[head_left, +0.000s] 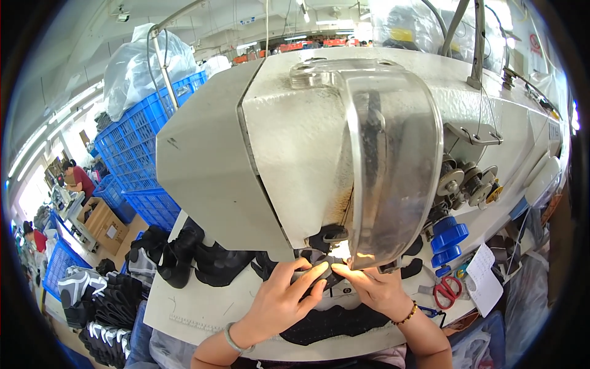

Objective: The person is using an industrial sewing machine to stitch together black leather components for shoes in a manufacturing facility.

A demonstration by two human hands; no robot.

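A large cream sewing machine (301,135) fills the middle, with a clear curved guard (393,154) in front of its needle area. Under it, at the needle, a dark shoe upper piece (332,280) lies between my hands. My left hand (279,301) grips its left side, thumb and fingertips pressed close together on it. From the right, my right hand (382,294) pinches the same piece, its fingertips almost meeting the left ones. Nearer to me, a black fabric part (335,323) is spread on the pale worktable (203,307). The needle tip is hidden.
Black shoe uppers (221,264) lie on the table at left, beside stacked grey and black uppers (110,295). Blue crates (138,144) stand behind. At right are red-handled scissors (447,292), a paper sheet (483,280) and blue knobs (447,240). People work far left.
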